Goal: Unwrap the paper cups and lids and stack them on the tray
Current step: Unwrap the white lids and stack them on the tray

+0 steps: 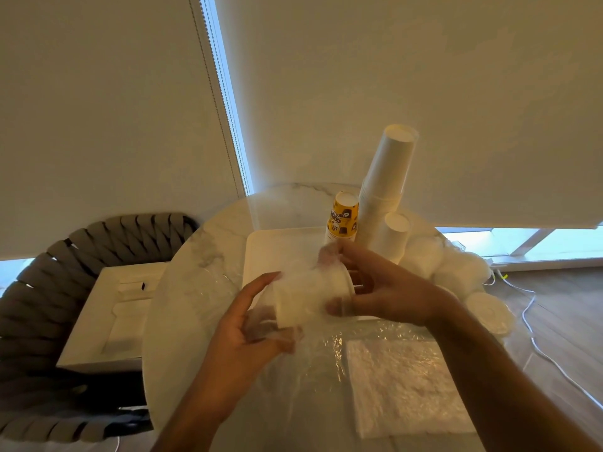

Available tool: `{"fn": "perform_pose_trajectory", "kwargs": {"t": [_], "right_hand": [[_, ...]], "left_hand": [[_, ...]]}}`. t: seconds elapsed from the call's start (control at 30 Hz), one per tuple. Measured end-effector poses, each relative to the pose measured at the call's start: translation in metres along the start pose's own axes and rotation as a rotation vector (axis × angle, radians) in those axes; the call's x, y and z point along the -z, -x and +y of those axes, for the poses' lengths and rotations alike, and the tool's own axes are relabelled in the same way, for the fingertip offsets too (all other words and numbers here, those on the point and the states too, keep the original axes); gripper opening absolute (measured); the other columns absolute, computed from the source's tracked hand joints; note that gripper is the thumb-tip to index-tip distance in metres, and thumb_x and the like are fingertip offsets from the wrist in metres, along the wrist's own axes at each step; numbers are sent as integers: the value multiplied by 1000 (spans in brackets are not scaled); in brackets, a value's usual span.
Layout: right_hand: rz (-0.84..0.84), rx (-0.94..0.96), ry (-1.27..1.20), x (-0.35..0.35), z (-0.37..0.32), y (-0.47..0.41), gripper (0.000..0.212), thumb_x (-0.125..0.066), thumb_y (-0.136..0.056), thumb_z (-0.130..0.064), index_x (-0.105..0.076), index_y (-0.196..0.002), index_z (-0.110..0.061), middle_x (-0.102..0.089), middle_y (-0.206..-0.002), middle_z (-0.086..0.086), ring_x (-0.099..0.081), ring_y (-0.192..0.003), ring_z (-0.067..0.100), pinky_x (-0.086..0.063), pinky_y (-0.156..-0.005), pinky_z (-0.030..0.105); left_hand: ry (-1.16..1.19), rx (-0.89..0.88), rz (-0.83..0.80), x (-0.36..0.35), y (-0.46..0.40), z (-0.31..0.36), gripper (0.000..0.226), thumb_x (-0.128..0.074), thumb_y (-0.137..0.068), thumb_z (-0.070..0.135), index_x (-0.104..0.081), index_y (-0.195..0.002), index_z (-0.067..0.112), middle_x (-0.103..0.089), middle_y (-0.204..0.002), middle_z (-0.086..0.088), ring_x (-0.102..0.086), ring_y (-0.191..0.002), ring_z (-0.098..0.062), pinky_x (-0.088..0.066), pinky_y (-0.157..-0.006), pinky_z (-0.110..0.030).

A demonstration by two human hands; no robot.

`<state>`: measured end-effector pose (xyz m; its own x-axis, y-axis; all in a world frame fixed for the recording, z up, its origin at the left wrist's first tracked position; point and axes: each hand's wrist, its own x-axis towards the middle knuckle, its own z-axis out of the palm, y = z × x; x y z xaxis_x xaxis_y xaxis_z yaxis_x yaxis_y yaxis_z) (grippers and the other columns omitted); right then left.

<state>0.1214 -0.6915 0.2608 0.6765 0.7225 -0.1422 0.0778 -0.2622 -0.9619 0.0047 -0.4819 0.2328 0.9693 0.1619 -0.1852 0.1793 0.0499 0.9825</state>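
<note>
Gripping wrapped cup stack: left hand, right hand; print unreadable.

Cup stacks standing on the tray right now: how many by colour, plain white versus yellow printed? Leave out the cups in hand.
Plain white stacks: 2, the tall stack and the short stack
Yellow printed stacks: 1, the yellow stack
Total: 3, upside down on the tray
</note>
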Motion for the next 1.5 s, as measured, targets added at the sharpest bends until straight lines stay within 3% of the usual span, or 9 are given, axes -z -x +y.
{"fn": "perform_pose_trajectory", "kwargs": {"t": [0.17, 0.3, 0.47, 0.6, 0.8, 0.93, 1.1, 1.3, 1.5], "right_hand": [[-73, -68, 382, -2, 4, -1, 79, -90, -71, -19, -49, -137, -33, -56, -125, -18, -53, -118, 4, -51, -92, 22], [-41, -175, 592, 1, 19, -7, 85, -93, -66, -26, -49, -138, -29, -58, -123, -11, -55, -114, 12, -52, -95, 30], [270, -269, 395, 35, 33, -5, 89, -93, -67, -27, -37, -136, -29, -58, -113, -7, -67, -91, 12, -58, -65, 23], [649, -204, 459, 64, 34, -9, 79, -85, -77, -34, -43, -142, -17, -43, -123, -1, -51, -107, 17, -47, -91, 34], [951, -93, 476, 93, 31, -14, 77, -84, -81, -28, -42, -144, -13, -54, -137, 8, -52, -117, 24, -47, -96, 41], [901, -61, 542, 105, 36, -16, 85, -85, -77, -12, -36, -146, -16, -55, -132, 10, -53, -103, 25, -44, -87, 34], [627, -232, 720, 123, 42, -23, 75, -83, -72, -8, -51, -137, -27, -57, -123, 11, -54, -104, 29, -39, -85, 31], [611, -257, 803, 118, 42, -34, 58, -69, -80, 14, -68, -124, -24, -41, -140, 11, -47, -126, 38, -46, -107, 50], [447, -346, 800, 110, 57, -42, 54, -63, -84, 12, -70, -123, -26, -42, -146, 5, -45, -132, 34, -40, -112, 48]], "left_hand": [[23, -9, 9, -2, -3, 1, 59, -73, -77, -9, -66, -116, 34, -73, -96, -9, -72, -84, -20, -57, -67, -24], [45, -33, 35, -5, -7, 2, 36, -68, -84, -4, -70, -108, 23, -75, -93, -7, -72, -84, -20, -58, -70, -24], [78, -12, 115, 2, -9, -6, 33, -66, -87, 0, -71, -112, 21, -75, -107, -1, -70, -101, -18, -58, -82, -25], [108, -2, 142, 3, -9, -10, 31, -66, -88, 0, -71, -112, 18, -75, -105, -4, -71, -100, -22, -58, -76, -21], [89, -5, 145, 4, -8, -13, 33, -64, -88, -4, -70, -114, 16, -75, -106, -4, -70, -100, -22, -58, -79, -23], [85, -7, 155, 5, -7, -11, 39, -62, -87, -10, -70, -115, 15, -74, -108, -2, -70, -100, -17, -57, -75, -19], [74, -9, 173, 7, -7, -11, 45, -63, -83, -13, -69, -116, 16, -74, -105, 1, -70, -98, -15, -58, -75, -20], [70, -6, 168, 9, -9, -9, 45, -65, -84, -9, -68, -118, 21, -74, -105, 4, -70, -98, -13, -57, -78, -24], [117, -23, 178, 7, -17, -3, 49, -71, -81, -3, -65, -122, 23, -72, -111, 1, -71, -97, -14, -54, -89, -34]]}}
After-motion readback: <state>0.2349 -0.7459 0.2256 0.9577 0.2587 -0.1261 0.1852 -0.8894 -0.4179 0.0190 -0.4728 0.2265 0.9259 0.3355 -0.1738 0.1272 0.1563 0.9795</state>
